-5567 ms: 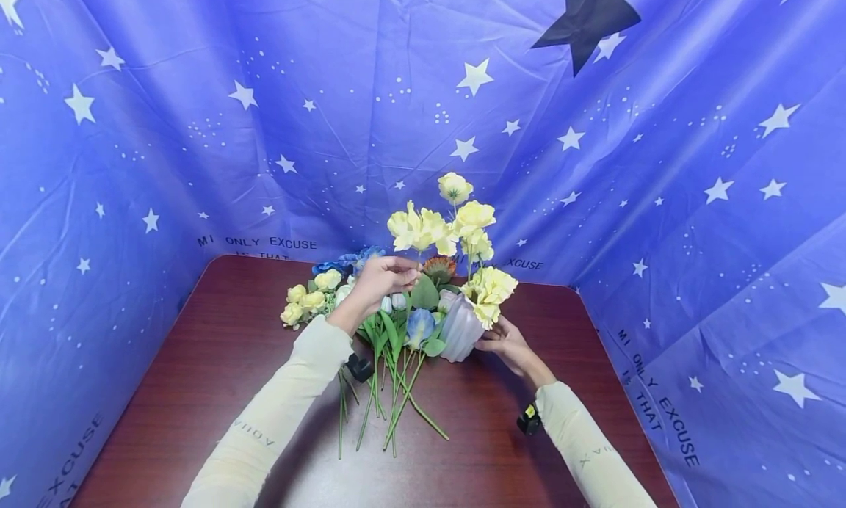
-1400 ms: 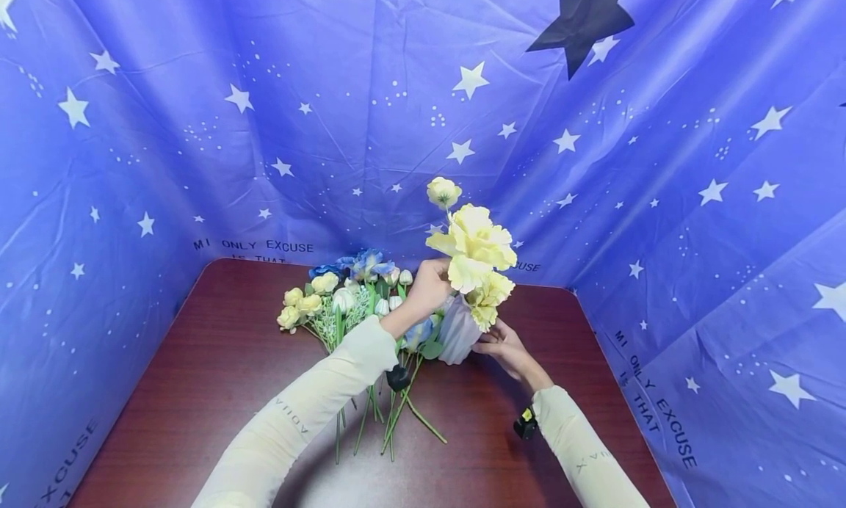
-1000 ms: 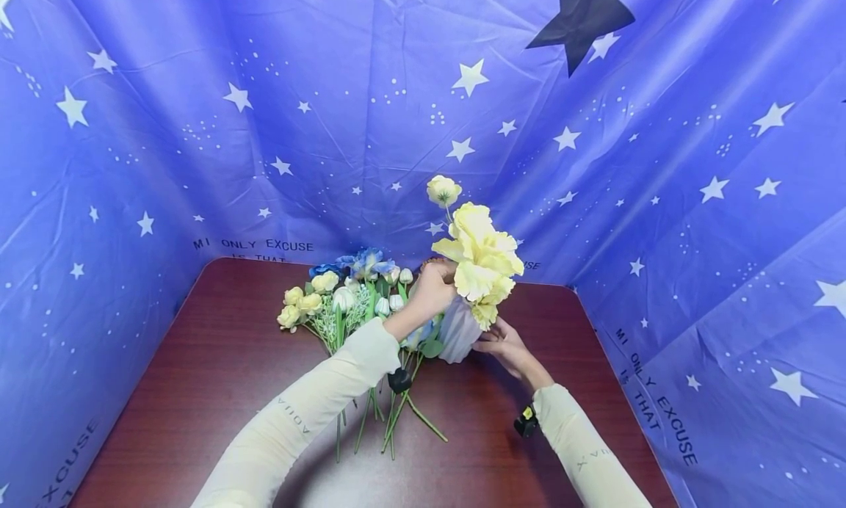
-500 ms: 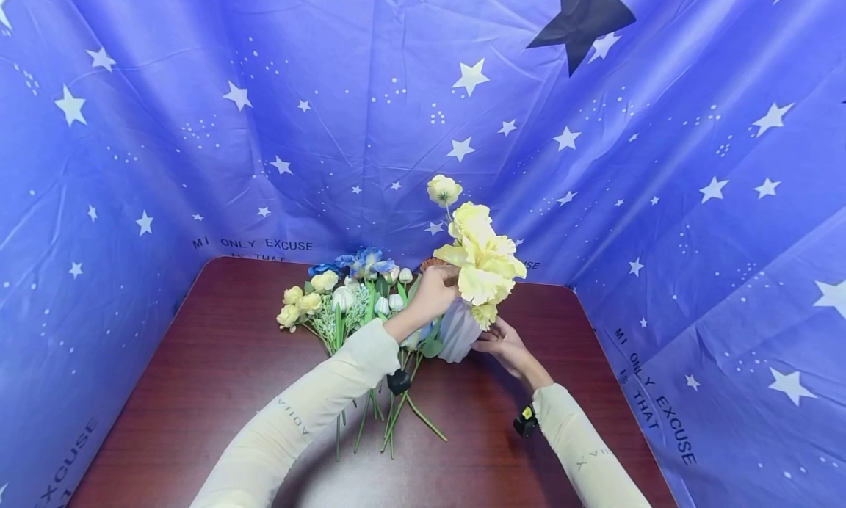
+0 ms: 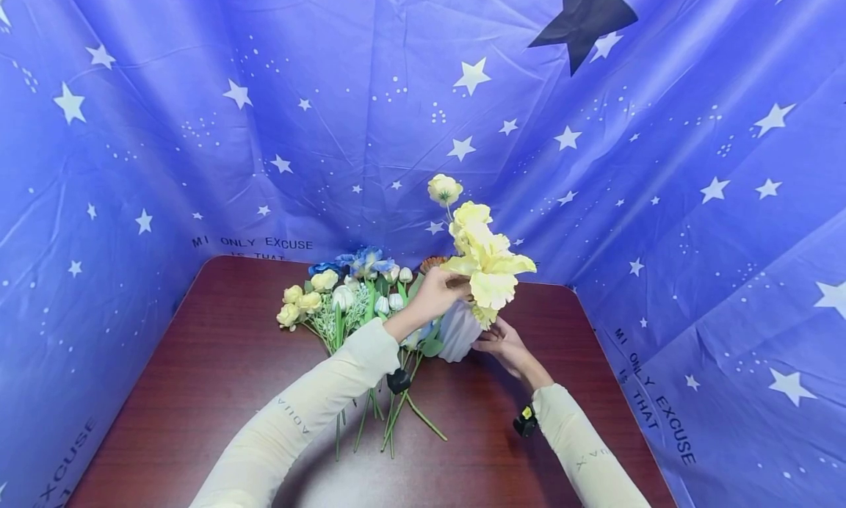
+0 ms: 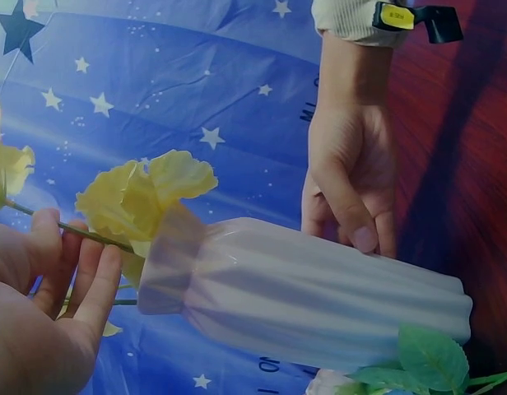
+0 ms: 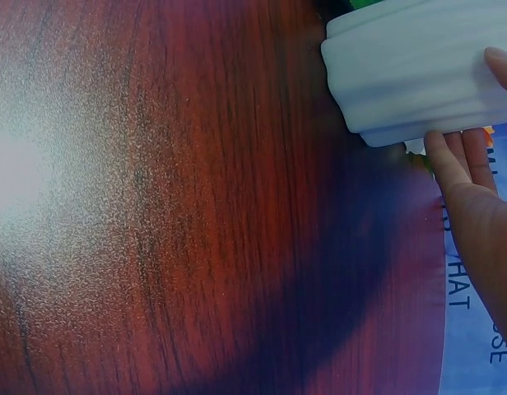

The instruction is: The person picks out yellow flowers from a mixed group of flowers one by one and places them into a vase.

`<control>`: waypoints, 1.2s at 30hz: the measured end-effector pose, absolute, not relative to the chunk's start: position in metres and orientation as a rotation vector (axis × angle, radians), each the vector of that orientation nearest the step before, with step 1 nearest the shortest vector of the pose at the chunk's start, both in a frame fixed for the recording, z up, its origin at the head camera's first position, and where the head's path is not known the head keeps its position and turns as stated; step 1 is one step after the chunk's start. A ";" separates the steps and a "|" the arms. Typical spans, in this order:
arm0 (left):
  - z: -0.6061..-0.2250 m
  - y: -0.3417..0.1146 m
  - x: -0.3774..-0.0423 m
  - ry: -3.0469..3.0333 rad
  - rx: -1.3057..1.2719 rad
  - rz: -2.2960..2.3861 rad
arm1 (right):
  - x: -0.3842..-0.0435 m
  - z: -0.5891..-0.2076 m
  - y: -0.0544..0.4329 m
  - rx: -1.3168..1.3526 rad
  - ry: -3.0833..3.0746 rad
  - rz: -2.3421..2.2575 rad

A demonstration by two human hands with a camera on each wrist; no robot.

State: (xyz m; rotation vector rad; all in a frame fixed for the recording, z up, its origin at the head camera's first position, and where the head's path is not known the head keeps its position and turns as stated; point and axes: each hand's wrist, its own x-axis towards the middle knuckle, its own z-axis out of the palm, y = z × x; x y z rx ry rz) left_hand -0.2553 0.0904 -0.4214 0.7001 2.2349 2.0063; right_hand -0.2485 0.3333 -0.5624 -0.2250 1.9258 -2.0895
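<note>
A pale ribbed vase stands near the middle of the table, its mouth partly hidden by blossoms in the head view. My left hand is at the mouth, fingers pinching the green stem of a large yellow flower. In the left wrist view that stem runs between the fingers toward the vase neck. Other yellow blossoms, among them one at the top and a ruffled one at the rim, rise from the vase. My right hand holds the vase's lower side, thumb against the wall.
Left of the vase lies a pile of artificial flowers: small yellow roses, white tulips, blue blooms and an orange one. Their stems point toward the near edge. A blue starry cloth surrounds the wooden table.
My left hand has moved right and down with the yellow flower from left of the vase to its mouth. Lately the blossom has dipped slightly to the right. The right hand stays on the vase.
</note>
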 end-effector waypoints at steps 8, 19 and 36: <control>-0.422 0.091 -0.256 2.285 0.788 2.004 | -0.247 -0.561 0.333 -0.245 1.912 -2.104; -0.423 0.091 -0.256 2.333 0.765 1.983 | -0.248 -0.562 0.333 -0.247 1.897 -2.109; -0.423 0.094 -0.256 2.379 0.656 1.980 | -0.249 -0.564 0.334 -0.250 1.897 -2.110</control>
